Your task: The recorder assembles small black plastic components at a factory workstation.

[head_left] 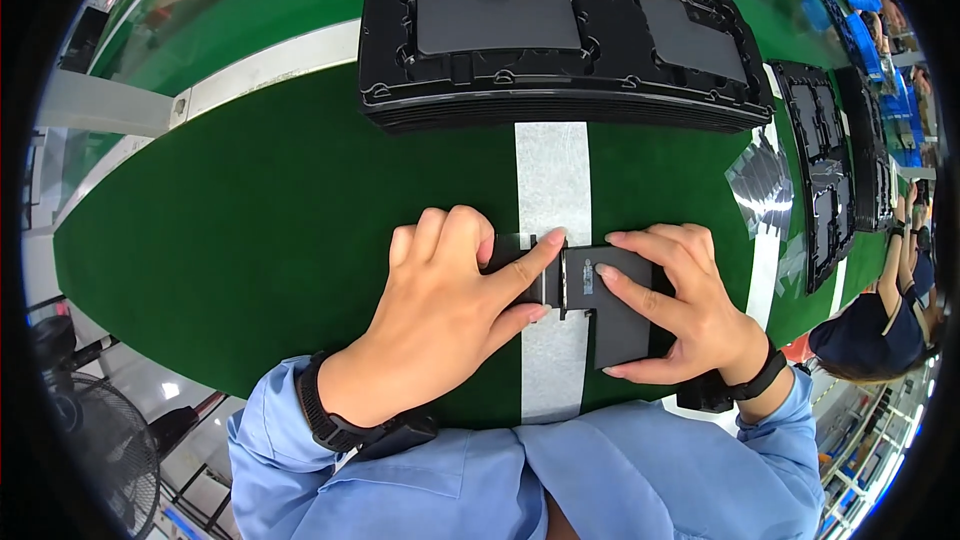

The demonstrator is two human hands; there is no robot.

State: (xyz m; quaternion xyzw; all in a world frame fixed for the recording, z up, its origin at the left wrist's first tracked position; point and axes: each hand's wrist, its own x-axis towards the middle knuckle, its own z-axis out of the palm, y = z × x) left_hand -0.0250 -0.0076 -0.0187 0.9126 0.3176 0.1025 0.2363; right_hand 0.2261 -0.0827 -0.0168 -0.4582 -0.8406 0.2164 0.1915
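Observation:
Over the white strip (553, 370) on the green work surface, my right hand (695, 315) grips a flat, dark grey, L-shaped battery (622, 325) with a small printed patch. Its thumb is at the lower edge and other fingers press the top face and upper edge. My left hand (440, 285) closes from the left on a small black block (512, 248), partly hidden by the fingers. The left index finger and thumb reach the block's right end, where a narrow metallic-looking edge meets the battery's narrow arm. Whether the two parts are joined, I cannot tell.
A stack of black moulded trays (560, 100) holding grey L-shaped pieces stands ahead. More black trays (820, 180) lie at the right, beside clear plastic film (762, 185). Another person (870, 330) sits at far right. A fan (105, 440) stands lower left.

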